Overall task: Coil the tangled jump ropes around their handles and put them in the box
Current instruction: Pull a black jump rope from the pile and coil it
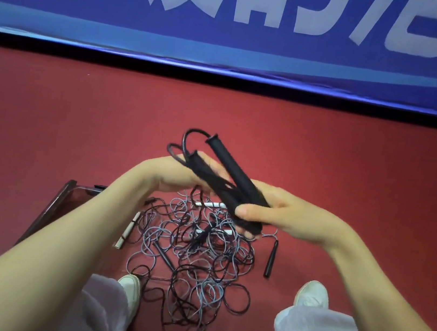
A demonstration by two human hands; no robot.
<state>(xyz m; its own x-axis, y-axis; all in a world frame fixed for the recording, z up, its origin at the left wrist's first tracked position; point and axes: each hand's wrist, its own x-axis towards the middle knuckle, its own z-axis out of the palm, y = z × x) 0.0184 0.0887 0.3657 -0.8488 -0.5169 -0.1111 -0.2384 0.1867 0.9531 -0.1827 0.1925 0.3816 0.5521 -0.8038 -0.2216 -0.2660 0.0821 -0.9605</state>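
Note:
My right hand (283, 217) grips two black jump rope handles (234, 177) side by side, thumb across their lower ends, and black cord is wrapped around them. My left hand (179, 172) lies against the handles from the left with its fingers behind them, touching the cord loops (185, 143) at the top. On the floor below lies a tangle of black and grey-blue ropes (197, 258). In the pile are white handles (126, 232), a loose black handle (270, 259) to the right, and another black handle (163, 255). The dark transparent box (65, 199) stands at the left, mostly hidden by my left forearm.
The red floor (381, 167) spreads out on all sides. A blue banner with white characters (232, 25) runs along the back wall. My feet in white shoes (311, 294) and light trousers flank the near edge of the tangle.

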